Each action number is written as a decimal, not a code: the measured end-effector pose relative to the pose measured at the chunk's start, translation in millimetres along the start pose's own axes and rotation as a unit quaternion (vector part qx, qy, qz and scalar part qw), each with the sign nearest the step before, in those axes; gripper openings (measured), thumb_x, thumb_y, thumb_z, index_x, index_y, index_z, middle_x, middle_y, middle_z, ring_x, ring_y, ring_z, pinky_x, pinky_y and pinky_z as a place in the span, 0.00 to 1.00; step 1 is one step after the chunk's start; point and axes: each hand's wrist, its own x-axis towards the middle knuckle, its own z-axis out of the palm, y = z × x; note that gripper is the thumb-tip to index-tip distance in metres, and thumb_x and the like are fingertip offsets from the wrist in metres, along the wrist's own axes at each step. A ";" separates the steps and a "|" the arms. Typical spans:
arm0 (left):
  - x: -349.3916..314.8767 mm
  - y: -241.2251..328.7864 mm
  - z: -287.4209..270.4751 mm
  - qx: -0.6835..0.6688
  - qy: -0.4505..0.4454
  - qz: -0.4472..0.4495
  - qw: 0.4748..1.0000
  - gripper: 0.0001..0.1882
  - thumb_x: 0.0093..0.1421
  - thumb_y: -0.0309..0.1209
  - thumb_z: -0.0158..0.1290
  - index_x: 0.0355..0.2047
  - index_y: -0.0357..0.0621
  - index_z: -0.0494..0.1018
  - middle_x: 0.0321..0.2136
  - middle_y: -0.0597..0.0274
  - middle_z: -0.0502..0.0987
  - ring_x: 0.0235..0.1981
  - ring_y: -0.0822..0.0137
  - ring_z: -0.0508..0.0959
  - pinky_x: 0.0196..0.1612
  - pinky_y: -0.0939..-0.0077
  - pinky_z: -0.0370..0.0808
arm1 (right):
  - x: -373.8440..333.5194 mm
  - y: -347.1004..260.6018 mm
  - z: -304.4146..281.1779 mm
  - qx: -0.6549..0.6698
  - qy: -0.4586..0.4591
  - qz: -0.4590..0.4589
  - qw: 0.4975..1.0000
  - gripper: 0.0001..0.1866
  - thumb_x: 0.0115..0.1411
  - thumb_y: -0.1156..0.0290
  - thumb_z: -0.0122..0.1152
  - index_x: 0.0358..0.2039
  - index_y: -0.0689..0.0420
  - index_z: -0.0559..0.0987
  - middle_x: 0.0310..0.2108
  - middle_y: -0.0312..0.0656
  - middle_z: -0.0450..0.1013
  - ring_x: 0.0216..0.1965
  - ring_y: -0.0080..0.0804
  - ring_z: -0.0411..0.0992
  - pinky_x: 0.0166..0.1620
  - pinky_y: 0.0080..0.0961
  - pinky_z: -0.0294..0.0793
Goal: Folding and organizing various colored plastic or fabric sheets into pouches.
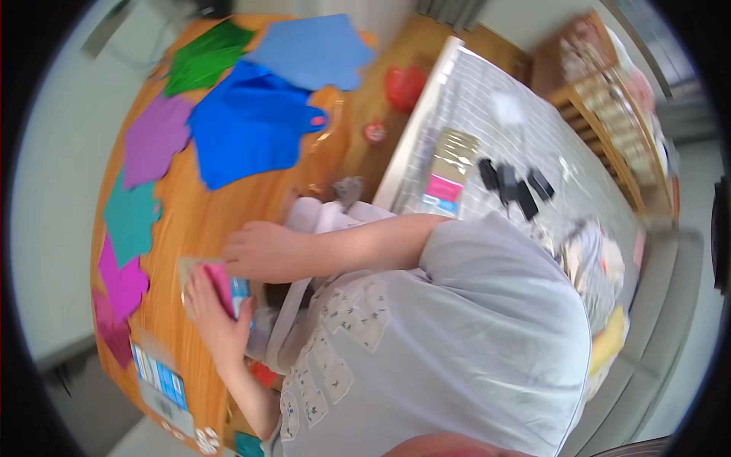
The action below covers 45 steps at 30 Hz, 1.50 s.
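A flat packet with a pink and light-blue label and a see-through edge lies on the wooden table, close to my body. My left hand lies across it, fingers on the far side and thumb over the blue end, gripping it. Bent over the packet's right-hand edge, my right hand has its fingers closed against it; the fingertips are slightly blurred. Along the table are flat, irregular cloth-like pieces: bright blue, light blue, green, purple, teal, magenta and dark pink.
A blue-and-white printed packet lies at the table's near left end. On the bed to the right are another clear packet, several black objects and rumpled cloth. A red bag stands on the floor.
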 end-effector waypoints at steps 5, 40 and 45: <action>2.8 0.8 5.1 0.041 0.047 0.033 0.998 0.46 0.54 0.44 0.59 0.69 0.37 0.55 0.69 0.45 0.56 0.72 0.45 0.50 0.71 0.46 0.41 | -94.9 57.3 -55.0 0.031 0.190 0.071 0.979 0.16 0.55 0.69 0.65 0.45 0.49 0.81 0.45 0.36 0.76 0.49 0.38 0.73 0.49 0.39 0.73; 16.1 32.4 6.9 -0.026 0.042 0.072 0.996 0.15 0.68 0.24 0.49 0.52 0.30 0.74 0.56 0.45 0.74 0.62 0.51 0.70 0.64 0.61 0.65 | -697.3 78.5 -104.6 -0.317 0.257 0.776 0.482 0.21 0.54 0.73 0.54 0.51 0.54 0.73 0.48 0.46 0.76 0.54 0.46 0.71 0.62 0.44 0.58; 16.5 40.7 7.2 0.014 0.064 0.095 0.993 0.14 0.67 0.23 0.49 0.50 0.30 0.76 0.53 0.45 0.77 0.58 0.51 0.74 0.62 0.60 0.67 | -700.3 86.0 -99.6 -0.333 0.227 0.750 0.524 0.22 0.53 0.73 0.54 0.51 0.52 0.73 0.50 0.44 0.75 0.56 0.43 0.69 0.61 0.46 0.57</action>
